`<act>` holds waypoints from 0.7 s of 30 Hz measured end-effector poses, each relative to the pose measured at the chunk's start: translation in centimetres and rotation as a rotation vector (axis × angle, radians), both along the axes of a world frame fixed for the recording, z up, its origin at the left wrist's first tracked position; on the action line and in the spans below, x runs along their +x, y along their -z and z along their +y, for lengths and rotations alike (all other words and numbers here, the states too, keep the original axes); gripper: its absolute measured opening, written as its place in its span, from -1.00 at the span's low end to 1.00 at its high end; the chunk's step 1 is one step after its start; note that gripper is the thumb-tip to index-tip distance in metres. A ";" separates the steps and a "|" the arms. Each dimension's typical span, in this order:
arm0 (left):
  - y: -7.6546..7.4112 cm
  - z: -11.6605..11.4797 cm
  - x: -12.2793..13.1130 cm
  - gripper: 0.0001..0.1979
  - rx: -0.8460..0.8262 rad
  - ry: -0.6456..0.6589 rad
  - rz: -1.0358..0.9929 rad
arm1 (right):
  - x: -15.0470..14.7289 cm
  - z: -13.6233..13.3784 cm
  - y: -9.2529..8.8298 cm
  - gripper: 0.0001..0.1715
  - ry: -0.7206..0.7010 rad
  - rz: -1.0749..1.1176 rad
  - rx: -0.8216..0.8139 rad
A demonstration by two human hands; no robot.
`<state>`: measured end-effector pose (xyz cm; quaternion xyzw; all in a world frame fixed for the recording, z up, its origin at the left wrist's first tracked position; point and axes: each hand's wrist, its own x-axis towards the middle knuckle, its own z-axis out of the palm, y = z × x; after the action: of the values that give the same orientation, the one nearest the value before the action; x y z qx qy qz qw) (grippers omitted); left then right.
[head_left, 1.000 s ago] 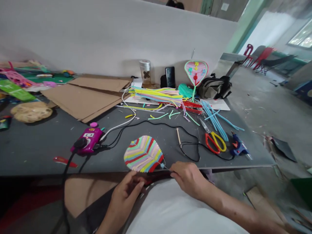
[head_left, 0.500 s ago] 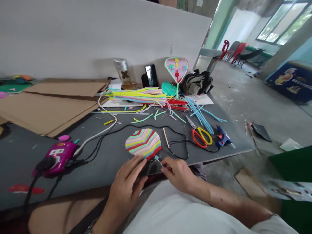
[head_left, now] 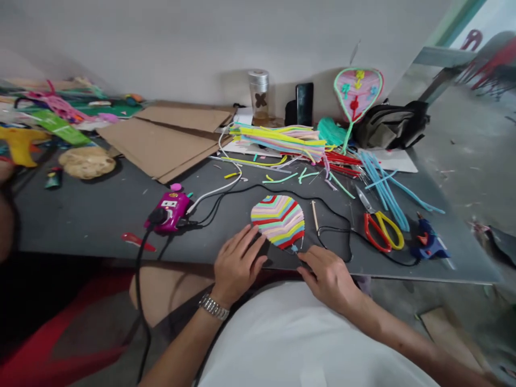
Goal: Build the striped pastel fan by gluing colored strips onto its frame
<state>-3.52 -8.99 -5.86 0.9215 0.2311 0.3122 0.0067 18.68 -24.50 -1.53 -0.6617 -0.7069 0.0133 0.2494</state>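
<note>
A woven fan of striped pipe cleaners (head_left: 278, 221) in pastel, red and green chevrons lies flat on the dark table (head_left: 80, 215), close to its front edge. My left hand (head_left: 237, 263) has its fingers spread against the fan's lower left edge, with a metal watch on the wrist. My right hand (head_left: 328, 277) is at the fan's lower tip, its fingertips closed around a short blue stem (head_left: 294, 249). Motion blur and the fingers hide the end of that stem.
Behind the fan lie a black cable (head_left: 334, 217), a thin wooden stick (head_left: 314, 215), red and yellow scissors (head_left: 381, 231) and a blue glue gun (head_left: 429, 244). A magenta power unit (head_left: 169, 211) sits left. Pipe-cleaner bundles (head_left: 278, 141) and cardboard sheets (head_left: 161, 142) lie farther back.
The view has swung left, so the table contents sit farther right in the frame. My left hand has moved up onto the fan's lower left edge. My right hand stays at the stem.
</note>
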 end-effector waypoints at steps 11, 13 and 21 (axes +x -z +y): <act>0.1 -0.2 0.1 -0.55 -0.015 0.033 -0.042 | 0.5 1.3 -0.3 -0.77 -0.076 0.017 -0.048; 0.0 -0.2 0.1 -0.58 -0.038 0.030 -0.070 | 0.5 1.6 -0.3 -0.77 -0.083 0.022 -0.049; -1.7 -1.0 -0.9 -0.75 -0.371 0.055 -0.393 | 0.7 1.8 0.1 -0.81 -0.055 0.113 -0.020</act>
<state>-4.38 -10.03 -4.21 0.8320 0.2537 0.4370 0.2288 19.40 -22.66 -1.67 -0.6428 -0.7093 0.0649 0.2819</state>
